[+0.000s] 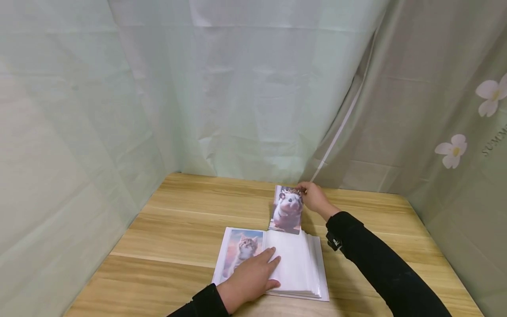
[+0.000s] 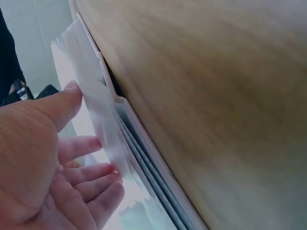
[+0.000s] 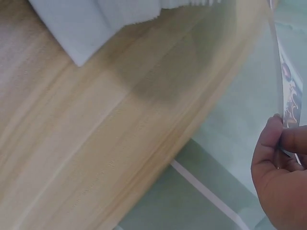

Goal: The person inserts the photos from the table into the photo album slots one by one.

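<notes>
An open photo album (image 1: 293, 264) with white sleeve pages lies near the front of the table. Its left page holds a kitten picture (image 1: 246, 246). My left hand (image 1: 253, 275) rests across the middle of the album with its fingers extended, touching the pages (image 2: 98, 96) in the left wrist view. At the far edge of the right page, my right hand (image 1: 314, 199) pinches the upper right corner of a photo (image 1: 287, 210) of a crowned hamster. The photo stands raised, its lower edge at the top of the blank right page. In the right wrist view the photo (image 3: 291, 96) is edge-on.
The wooden table (image 1: 178, 220) extends around the album on all sides. Pale curtains (image 1: 253, 88) hang behind and at both sides, the right one (image 1: 396, 110) printed with white flowers.
</notes>
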{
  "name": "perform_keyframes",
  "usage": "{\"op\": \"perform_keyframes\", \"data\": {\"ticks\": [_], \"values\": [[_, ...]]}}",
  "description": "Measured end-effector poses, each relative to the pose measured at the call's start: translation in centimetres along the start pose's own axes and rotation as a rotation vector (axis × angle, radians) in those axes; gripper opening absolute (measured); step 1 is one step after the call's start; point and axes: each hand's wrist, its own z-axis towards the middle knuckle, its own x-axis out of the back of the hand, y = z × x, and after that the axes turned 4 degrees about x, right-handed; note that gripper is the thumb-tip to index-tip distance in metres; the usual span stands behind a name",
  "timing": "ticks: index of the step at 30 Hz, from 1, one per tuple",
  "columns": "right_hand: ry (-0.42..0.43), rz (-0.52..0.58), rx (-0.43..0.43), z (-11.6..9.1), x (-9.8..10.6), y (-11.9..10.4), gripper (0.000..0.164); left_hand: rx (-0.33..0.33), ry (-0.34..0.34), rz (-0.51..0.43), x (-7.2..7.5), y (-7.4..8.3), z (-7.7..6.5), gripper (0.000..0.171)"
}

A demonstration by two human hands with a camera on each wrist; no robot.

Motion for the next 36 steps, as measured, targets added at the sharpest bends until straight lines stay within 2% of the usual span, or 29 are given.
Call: {"op": "perform_keyframes", "data": {"ticks": [13,23,29,36], "values": [[-0.096,-0.040,0.047,0.8,0.4,-1.7,0.030,-0.007,0.005,0.026,-0.2,-0.1,-0.1,0.065],[-0.179,0.036,0.060,0.5,-0.3,-1.9,0.026,-0.009,0.005,0.034,-0.4,-0.1,0.0,0.066],[-0.222,0.117,0.046,0.0,-0.7,-1.5,0.024,0.004,-0.004,0.018,-0.3,-0.1,0.0,0.067],[-0.270,0.188,0.046,-0.5,-1.2,-1.0,0.028,0.002,0.006,0.002,-0.3,-0.2,-0.2,0.067]]}}
